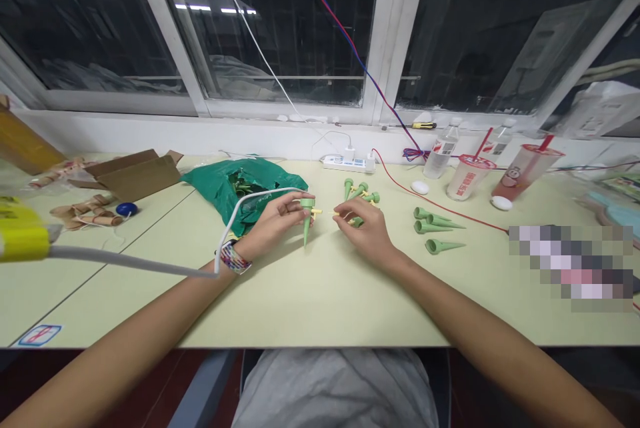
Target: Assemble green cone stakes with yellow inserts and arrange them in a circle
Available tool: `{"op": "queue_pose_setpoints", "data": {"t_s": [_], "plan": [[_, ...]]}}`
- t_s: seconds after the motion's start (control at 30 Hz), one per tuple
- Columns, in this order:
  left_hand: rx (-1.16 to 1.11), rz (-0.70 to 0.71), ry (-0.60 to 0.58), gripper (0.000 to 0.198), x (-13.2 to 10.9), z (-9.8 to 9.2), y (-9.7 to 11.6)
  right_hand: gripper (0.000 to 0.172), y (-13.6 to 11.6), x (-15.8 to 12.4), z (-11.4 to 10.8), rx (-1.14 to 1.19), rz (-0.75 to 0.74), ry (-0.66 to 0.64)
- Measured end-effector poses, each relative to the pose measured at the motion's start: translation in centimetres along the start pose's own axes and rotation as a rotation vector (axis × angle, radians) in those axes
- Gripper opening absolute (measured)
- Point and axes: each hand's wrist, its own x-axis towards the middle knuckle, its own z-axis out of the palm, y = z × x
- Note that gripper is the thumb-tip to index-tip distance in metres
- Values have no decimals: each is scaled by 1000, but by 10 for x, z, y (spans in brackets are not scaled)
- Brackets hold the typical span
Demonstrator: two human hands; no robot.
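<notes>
My left hand (280, 220) is closed around the top of a green plant watering spike (307, 231), its tip pointing down over the table. A yellow valve (316, 212) sticks out from the spike's side towards the right. Across a small gap, my right hand (365, 227) pinches a thin pale-yellow piece (332, 214), mostly hidden by the fingers. Just behind that hand lie several green spikes with yellow valves (359, 189). Farther right, several plain green spikes (434, 223) rest on their sides.
A green plastic bag (215, 185) with green pieces inside lies behind my left hand. A white cable (227, 231) crosses above my left wrist. At the back stand a power strip (345, 163), drink cups (470, 178) and bottles (443, 148). Left are a cardboard box (135, 175) and wooden pieces (95, 211).
</notes>
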Motion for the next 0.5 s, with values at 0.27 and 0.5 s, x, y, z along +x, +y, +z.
{"op": "queue_pose_setpoints", "data": {"t_s": [0.27,0.5], "plan": [[-71,-62,-55,44,-1,3,-5,5,-1,-1,4,-11,-68,-6],[70,-65,-111,49,-5,5,1,5,2,-6,10,11,-103,-48]]}}
